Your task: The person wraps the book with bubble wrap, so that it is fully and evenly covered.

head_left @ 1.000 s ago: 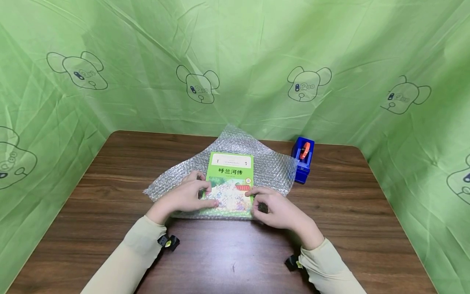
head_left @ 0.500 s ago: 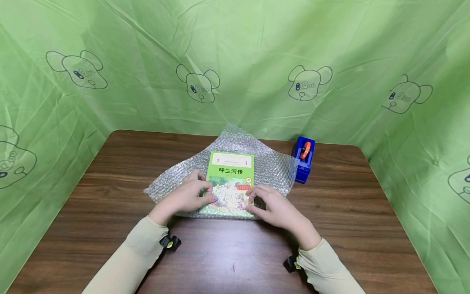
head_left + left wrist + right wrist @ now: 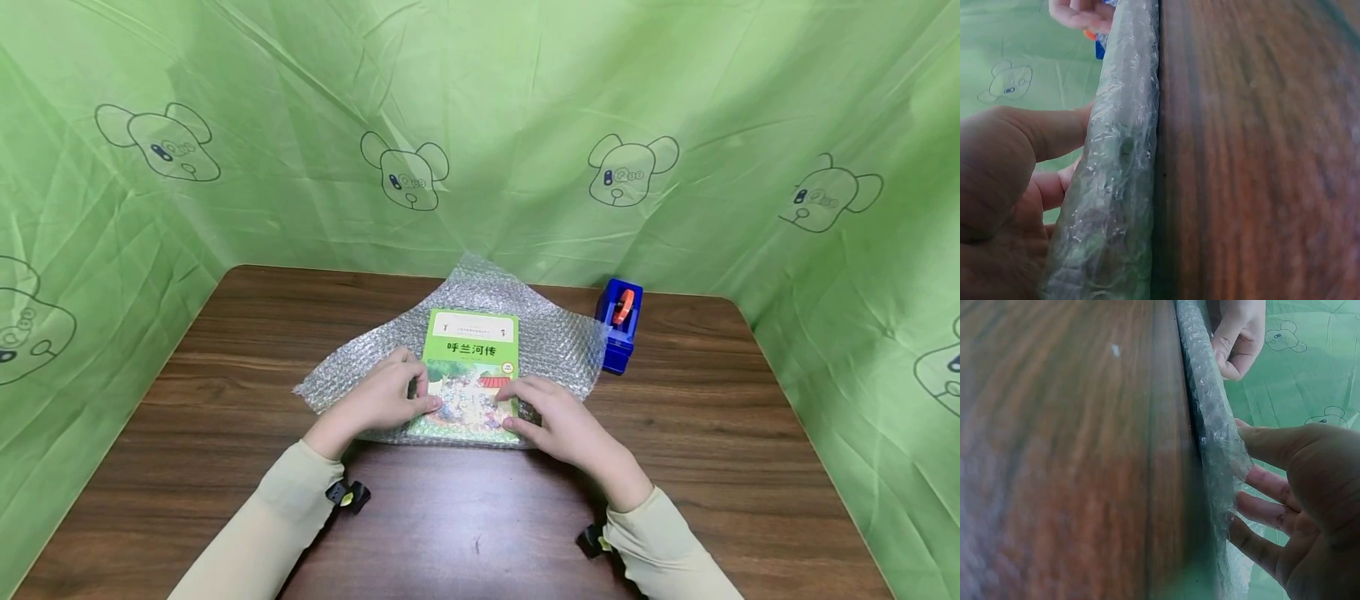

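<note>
A green book (image 3: 472,342) with a picture cover lies on a sheet of bubble wrap (image 3: 558,346). The near part of the sheet is folded up over the lower cover. At the book's left edge, my left hand (image 3: 382,396) has curled fingers and its thumb close together on the folded wrap. My right hand (image 3: 558,421) rests at the right edge, its fingers loosely bent and spread from the thumb over the cover. In the right wrist view the folded wrap (image 3: 1210,406) runs along the near side, with the fingers (image 3: 1266,509) touching it.
A blue tape dispenser (image 3: 618,333) with an orange roll stands at the back right, close to the wrap's right corner. The brown wooden table (image 3: 472,517) is enclosed by green cloth walls (image 3: 517,100) with printed bear heads.
My right hand has gone from pinching near the lower right edge to resting on the cover with fingers spread. The left thumb has drawn slightly leftward. The book and wrap stay in place.
</note>
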`<state>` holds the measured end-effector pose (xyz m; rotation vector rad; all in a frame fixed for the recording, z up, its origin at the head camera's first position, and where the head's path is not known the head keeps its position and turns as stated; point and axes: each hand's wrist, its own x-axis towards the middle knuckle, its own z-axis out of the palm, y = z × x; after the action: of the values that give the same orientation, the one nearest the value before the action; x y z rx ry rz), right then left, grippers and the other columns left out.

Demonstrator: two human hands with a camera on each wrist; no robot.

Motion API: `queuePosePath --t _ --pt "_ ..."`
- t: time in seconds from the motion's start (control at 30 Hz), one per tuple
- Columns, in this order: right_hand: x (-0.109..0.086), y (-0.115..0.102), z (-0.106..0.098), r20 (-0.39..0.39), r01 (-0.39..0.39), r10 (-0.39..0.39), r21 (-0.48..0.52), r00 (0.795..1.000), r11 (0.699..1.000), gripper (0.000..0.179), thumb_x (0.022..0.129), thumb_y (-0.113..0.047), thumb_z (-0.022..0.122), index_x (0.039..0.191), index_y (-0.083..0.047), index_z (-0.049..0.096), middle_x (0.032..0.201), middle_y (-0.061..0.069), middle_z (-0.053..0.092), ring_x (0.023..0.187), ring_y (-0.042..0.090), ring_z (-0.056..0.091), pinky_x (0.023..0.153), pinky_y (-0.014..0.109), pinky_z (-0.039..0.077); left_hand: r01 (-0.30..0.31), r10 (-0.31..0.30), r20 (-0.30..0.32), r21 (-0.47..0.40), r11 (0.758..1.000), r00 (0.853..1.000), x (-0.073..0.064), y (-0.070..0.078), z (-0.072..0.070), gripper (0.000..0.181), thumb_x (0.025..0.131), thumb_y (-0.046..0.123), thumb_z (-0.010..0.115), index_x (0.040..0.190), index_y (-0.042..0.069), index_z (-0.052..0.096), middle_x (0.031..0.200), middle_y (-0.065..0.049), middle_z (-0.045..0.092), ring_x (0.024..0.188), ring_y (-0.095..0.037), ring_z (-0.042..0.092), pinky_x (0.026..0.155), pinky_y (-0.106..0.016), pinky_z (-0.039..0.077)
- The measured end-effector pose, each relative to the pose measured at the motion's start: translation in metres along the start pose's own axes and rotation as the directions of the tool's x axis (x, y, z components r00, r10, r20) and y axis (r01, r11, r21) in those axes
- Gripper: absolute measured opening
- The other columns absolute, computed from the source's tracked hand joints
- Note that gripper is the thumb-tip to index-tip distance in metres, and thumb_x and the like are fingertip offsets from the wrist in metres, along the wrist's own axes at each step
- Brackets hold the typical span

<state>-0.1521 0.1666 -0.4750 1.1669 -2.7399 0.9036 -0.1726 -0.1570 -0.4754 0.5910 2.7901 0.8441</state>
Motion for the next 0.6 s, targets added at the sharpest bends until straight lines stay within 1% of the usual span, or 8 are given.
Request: queuePosePath --t 0.1,0.2,0.3,0.43,0.6 --pt "-0.0004 -0.0009 0.0010 0.001 0.061 -0.061 -0.043 0.998 0.997 0.027 0.100 -0.018 0.082 0.127 -0.019 0.078 0.127 0.002 0.072 0.121 0.024 0.069 0.105 0.050 0.057 -0.003 0.003 0.008 -0.007 1.000 1.000 -0.0004 0.0010 -0.0012 0.031 0.095 0.035 0.088 0.090 0.020 0.060 0.099 -0.005 0.052 0.084 -0.022 0.047 0.074 -0.039 0.043" --pt "-0.0007 -0.0031 0.0017 0.013 0.088 -0.087 -0.079 0.996 0.993 0.026 0.101 -0.017 0.081 0.126 -0.021 0.081 0.125 0.004 0.071 0.116 0.023 0.069 0.101 0.048 0.059 -0.014 0.015 0.018 -0.021 1.000 1.000 -0.0010 0.0022 -0.0019 0.027 0.096 0.033 0.086 0.092 0.024 0.061 0.101 -0.005 0.052 0.087 -0.022 0.047 0.076 -0.039 0.042" --pt "-0.0012 -0.0060 0.0014 0.034 0.076 -0.073 -0.106 0.997 0.991 0.026 0.101 -0.017 0.080 0.126 -0.023 0.082 0.127 0.006 0.069 0.114 0.023 0.068 0.099 0.047 0.059 -0.018 0.019 0.017 -0.039 0.999 1.000 -0.0019 0.0027 -0.0026 0.024 0.097 0.029 0.084 0.090 0.027 0.062 0.104 -0.006 0.053 0.090 -0.023 0.048 0.076 -0.039 0.043" --pt "-0.0025 -0.0081 0.0003 0.058 0.049 -0.043 -0.110 0.997 0.993 0.026 0.103 -0.019 0.078 0.128 -0.024 0.082 0.131 0.007 0.068 0.115 0.022 0.066 0.099 0.047 0.059 -0.004 0.005 0.012 -0.061 0.998 1.000 -0.0030 0.0029 -0.0042 0.023 0.096 0.024 0.085 0.089 0.026 0.062 0.101 -0.007 0.053 0.086 -0.022 0.049 0.073 -0.038 0.044" --pt "-0.0044 -0.0078 -0.0012 0.091 0.024 -0.017 -0.079 0.996 0.997 0.030 0.102 -0.034 0.080 0.131 -0.026 0.081 0.136 0.006 0.066 0.119 0.021 0.065 0.101 0.047 0.058 0.000 0.001 0.005 -0.065 0.998 1.000 -0.0023 0.0013 -0.0047 0.024 0.095 0.025 0.086 0.087 0.025 0.063 0.097 -0.007 0.052 0.081 -0.020 0.048 0.069 -0.037 0.044"
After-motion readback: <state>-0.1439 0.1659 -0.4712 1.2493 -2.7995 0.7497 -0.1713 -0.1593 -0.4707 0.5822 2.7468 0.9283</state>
